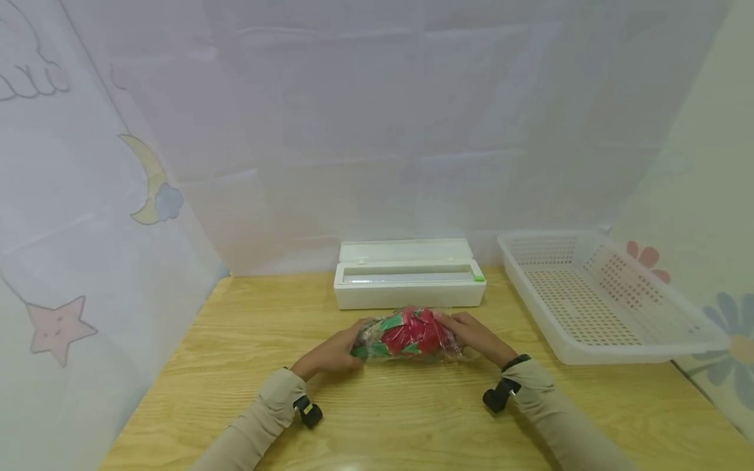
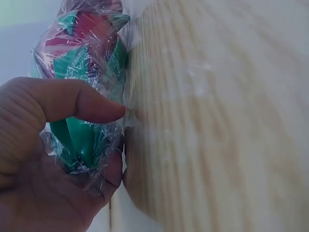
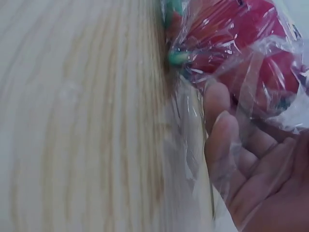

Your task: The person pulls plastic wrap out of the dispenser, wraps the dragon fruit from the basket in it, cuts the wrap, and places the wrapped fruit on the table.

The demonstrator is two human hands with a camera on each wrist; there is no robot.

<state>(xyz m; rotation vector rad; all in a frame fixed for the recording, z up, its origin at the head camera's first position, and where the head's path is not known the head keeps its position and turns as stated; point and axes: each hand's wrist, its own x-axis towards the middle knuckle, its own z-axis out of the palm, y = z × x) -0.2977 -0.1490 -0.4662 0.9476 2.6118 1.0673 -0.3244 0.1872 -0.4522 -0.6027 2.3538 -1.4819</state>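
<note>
A red-and-green bundle (image 1: 412,332), which looks like dragon fruit with pointed green scales, lies in crinkled clear cling film low over the table. My left hand (image 1: 334,350) grips its left end. In the left wrist view the thumb (image 2: 99,104) crosses the green part, with fingers curled beneath. At the right end is my right hand (image 1: 474,335), holding the wrapped end from the side. Loose cling film (image 3: 190,140) hangs over and beside its curled fingers (image 3: 222,130) in the right wrist view. Part of the bundle's underside is hidden.
Behind the bundle stands a white cling film dispenser (image 1: 406,297), lid (image 1: 406,250) raised, a roll inside and a green piece at its right end. A white perforated basket (image 1: 542,320) sits at the right of the wooden table (image 1: 259,314). Patterned sheets hang around the table.
</note>
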